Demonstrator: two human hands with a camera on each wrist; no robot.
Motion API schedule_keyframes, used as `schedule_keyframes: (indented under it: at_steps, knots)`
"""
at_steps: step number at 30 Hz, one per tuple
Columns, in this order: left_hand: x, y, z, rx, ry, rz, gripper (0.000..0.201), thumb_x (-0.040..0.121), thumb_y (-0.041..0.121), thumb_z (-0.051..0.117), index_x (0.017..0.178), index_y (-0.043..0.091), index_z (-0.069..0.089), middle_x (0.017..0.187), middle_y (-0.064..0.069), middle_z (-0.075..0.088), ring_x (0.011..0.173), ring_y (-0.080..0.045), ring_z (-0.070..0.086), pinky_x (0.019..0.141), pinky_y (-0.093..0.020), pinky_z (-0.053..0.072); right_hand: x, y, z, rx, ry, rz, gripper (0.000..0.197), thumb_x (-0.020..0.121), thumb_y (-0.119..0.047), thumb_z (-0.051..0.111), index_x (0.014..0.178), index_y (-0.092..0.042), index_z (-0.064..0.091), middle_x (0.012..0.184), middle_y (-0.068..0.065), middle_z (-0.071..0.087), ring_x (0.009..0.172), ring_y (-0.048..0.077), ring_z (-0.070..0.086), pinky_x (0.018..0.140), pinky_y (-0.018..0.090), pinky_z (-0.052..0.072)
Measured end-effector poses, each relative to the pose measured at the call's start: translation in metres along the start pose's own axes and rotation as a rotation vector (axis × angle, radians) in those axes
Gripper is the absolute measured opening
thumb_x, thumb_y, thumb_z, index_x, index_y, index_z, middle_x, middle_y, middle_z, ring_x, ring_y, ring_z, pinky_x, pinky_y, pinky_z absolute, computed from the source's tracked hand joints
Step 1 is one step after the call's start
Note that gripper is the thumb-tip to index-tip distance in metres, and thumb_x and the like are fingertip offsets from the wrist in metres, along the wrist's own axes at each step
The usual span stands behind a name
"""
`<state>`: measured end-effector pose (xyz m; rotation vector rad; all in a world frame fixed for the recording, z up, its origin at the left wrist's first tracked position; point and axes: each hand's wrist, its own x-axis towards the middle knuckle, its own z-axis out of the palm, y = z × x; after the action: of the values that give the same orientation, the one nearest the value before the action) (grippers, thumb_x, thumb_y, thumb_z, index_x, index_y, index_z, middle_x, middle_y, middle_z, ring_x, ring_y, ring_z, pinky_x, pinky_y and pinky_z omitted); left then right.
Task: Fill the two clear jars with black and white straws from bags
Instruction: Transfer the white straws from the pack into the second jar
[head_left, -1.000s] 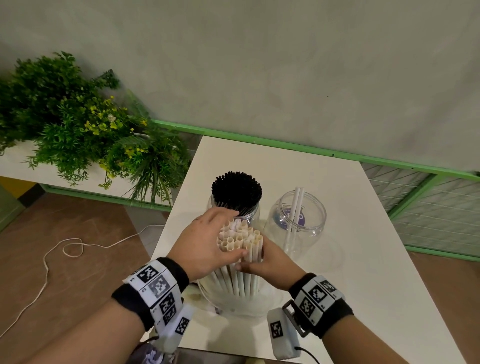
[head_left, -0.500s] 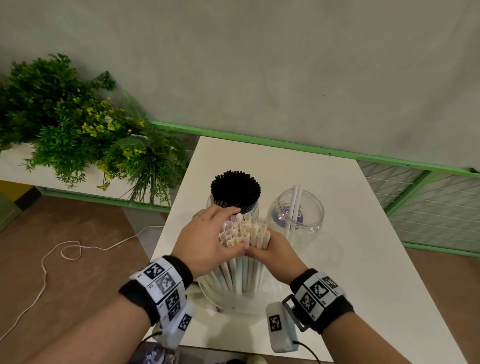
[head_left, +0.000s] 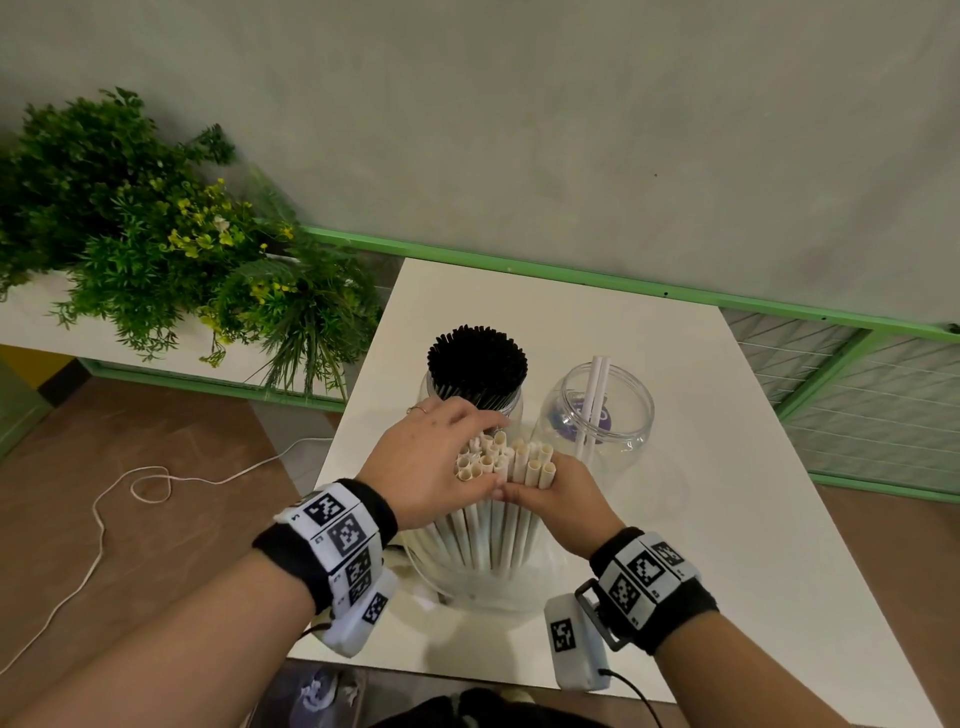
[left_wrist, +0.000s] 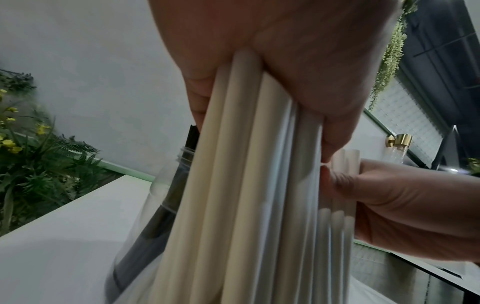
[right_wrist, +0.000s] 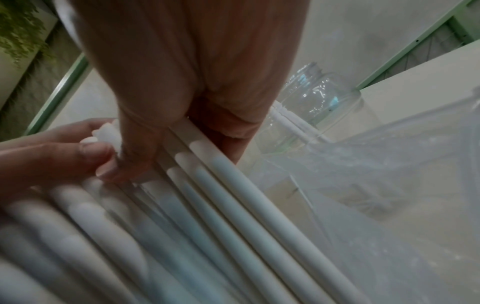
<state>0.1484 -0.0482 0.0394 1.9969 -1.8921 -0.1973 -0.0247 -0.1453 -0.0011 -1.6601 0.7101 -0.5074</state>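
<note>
A bundle of white straws (head_left: 501, 460) stands upright in a clear plastic bag (head_left: 483, 577) at the table's near edge. My left hand (head_left: 447, 457) curls round the bundle's left side near the tops. My right hand (head_left: 553, 491) grips the straws on its right side, thumb toward me. In the wrist views the left hand (left_wrist: 272, 51) and right hand (right_wrist: 194, 72) both wrap white straws (left_wrist: 246, 185). Behind the bundle, the left clear jar (head_left: 511, 410) is packed with black straws (head_left: 475, 364). The right clear jar (head_left: 618, 415) holds two white straws (head_left: 595, 395).
The white table (head_left: 701, 493) has bare room to the right of the jars and behind them. Green plants (head_left: 171, 249) sit on a ledge at the left. A white cord (head_left: 150, 483) lies on the brown floor. A green rail (head_left: 623, 283) runs behind the table.
Both hands have kept their hold on the bundle. The straws in my right hand have drawn slightly apart from those in my left.
</note>
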Motion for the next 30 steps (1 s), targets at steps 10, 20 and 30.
schedule_keyframes:
  at_steps: [10, 20, 30]
  knots:
    - [0.000, 0.002, -0.001, 0.081, -0.017, -0.012, 0.055, 0.077, 0.066, 0.035, 0.120, 0.039, 0.056, 0.116, 0.014, 0.050, 0.105, -0.015, 0.048, 0.089, -0.036, 0.042, 0.001, -0.010, -0.013, -0.029, -0.195, 0.082, 0.028, 0.086, -0.012, 0.071, 0.113, -0.009, 0.067, 0.112, 0.005, 0.071, 0.107, 0.014, 0.065, 0.096, 0.025, 0.049]
    - [0.001, 0.005, 0.000, 0.078, -0.036, -0.058, 0.052, 0.078, 0.071, 0.031, 0.118, 0.046, 0.054, 0.113, 0.016, 0.047, 0.109, -0.012, 0.043, 0.098, -0.034, 0.030, -0.004, -0.009, 0.001, 0.021, 0.065, 0.026, 0.024, 0.073, 0.003, 0.078, 0.096, 0.000, 0.071, 0.087, 0.004, 0.074, 0.081, 0.006, 0.070, 0.070, 0.016, 0.051]
    - [0.001, 0.003, 0.000, 0.068, -0.030, -0.055, 0.046, 0.083, 0.065, 0.037, 0.120, 0.045, 0.054, 0.112, 0.015, 0.046, 0.106, -0.011, 0.042, 0.090, -0.032, 0.035, -0.013, -0.004, 0.004, 0.125, 0.147, -0.015, 0.024, 0.082, -0.001, 0.072, 0.106, -0.005, 0.068, 0.100, 0.009, 0.072, 0.095, 0.016, 0.069, 0.081, 0.023, 0.053]
